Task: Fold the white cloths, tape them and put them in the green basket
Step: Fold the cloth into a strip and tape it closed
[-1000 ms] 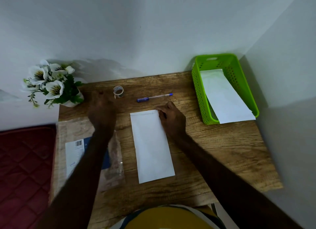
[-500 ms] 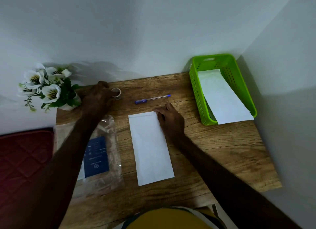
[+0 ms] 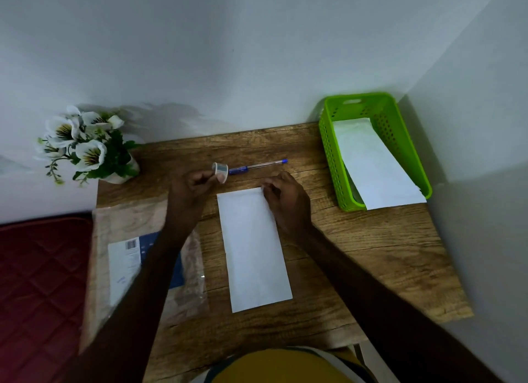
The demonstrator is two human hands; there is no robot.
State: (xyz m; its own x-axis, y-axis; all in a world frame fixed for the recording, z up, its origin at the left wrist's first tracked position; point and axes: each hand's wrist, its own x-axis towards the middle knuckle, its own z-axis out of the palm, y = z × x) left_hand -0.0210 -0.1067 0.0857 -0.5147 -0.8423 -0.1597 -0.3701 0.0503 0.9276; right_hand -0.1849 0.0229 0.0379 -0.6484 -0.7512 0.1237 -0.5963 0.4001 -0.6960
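white cloths are the business here, and one folded white cloth (image 3: 254,248) lies flat as a long strip in the middle of the wooden table (image 3: 371,254), well to the left of the green basket (image 3: 331,154). the basket sits at the table's far right corner with another white cloth (image 3: 374,165) already inside, its near end hanging out over the basket's rim. so by my reckoning one piece is done and this second one is folded but not yet taped.

the right hand (image 3: 285,202) presses its fingertips on the strip's far right corner, pinning the fold. the left hand (image 3: 194,185) is closed around a small roll of clear tape (image 3: 220,171), lifted just off the table beyond the strip's far left corner, close to a blue pen (image 3: 257,165) lying farther back. what's left, i'd say: pull a length of tape, stick the fold down, then carry the strip over to the basket.
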